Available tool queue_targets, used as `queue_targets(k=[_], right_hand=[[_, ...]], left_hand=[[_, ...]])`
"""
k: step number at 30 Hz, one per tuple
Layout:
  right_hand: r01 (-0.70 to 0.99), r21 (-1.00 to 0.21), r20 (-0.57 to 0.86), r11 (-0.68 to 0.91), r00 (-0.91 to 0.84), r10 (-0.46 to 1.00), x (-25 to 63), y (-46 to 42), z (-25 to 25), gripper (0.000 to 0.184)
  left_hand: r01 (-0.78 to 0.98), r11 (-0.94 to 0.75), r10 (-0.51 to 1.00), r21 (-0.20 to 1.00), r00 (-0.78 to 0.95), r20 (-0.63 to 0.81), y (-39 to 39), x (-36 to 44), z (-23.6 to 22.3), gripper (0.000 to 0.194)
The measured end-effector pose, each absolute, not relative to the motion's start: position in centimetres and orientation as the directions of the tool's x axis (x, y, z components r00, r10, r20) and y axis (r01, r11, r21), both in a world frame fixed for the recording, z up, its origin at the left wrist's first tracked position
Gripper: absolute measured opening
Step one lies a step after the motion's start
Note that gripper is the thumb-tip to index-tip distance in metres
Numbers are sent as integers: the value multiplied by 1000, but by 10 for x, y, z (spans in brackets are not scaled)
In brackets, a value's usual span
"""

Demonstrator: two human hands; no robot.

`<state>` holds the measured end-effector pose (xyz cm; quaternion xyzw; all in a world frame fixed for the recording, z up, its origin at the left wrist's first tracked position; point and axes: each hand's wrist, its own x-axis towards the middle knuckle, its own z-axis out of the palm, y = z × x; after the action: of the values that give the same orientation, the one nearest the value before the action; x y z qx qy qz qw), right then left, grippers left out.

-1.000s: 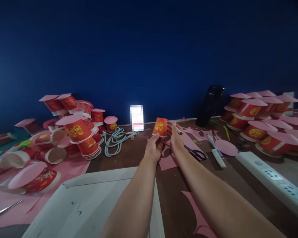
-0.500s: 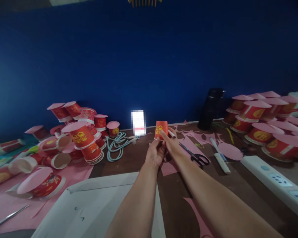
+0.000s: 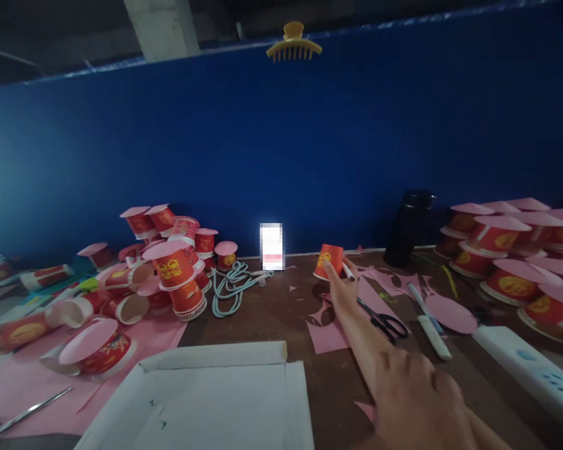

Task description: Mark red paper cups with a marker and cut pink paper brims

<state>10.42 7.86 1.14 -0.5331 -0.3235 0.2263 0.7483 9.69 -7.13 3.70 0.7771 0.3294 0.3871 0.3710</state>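
My right hand [image 3: 343, 290] grips a red paper cup [image 3: 331, 256] with gold characters, held upside down with its pale rim downward. A white marker [image 3: 348, 271] is also tucked in that hand, slanting along the cup's right side. Close to the camera, my left hand [image 3: 417, 390] lies across my right forearm, its fingers bent over the arm and their tips hidden. Black-handled scissors [image 3: 388, 325] lie beside the right wrist, next to cut pink paper scraps [image 3: 326, 337].
Red cups topped with pink discs are piled at left [image 3: 169, 265] and right [image 3: 502, 234]. A white box lid [image 3: 225, 406] lies in front. A black bottle [image 3: 408, 228], a glue tube [image 3: 434, 337], a power strip [image 3: 535, 362] and a coiled cable [image 3: 228, 290] share the table.
My left hand has left the cup and come back onto my right forearm. The right hand keeps the cup and marker, now tilted slightly. The camera view has tipped upward.
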Motion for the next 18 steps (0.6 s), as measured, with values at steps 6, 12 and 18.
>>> queue_targets(k=[6, 12, 18], right_hand=[[35, -937, 290, 347, 633, 718, 103, 72, 15, 59], [69, -937, 300, 343, 663, 685, 109, 79, 7, 58], [85, -936, 312, 341, 649, 694, 107, 74, 10, 61]], left_hand=[[218, -716, 536, 663, 781, 321, -92, 102, 34, 29], [450, -681, 721, 578, 552, 419, -91, 67, 37, 39], [432, -881, 468, 193, 854, 225, -128, 120, 34, 21]])
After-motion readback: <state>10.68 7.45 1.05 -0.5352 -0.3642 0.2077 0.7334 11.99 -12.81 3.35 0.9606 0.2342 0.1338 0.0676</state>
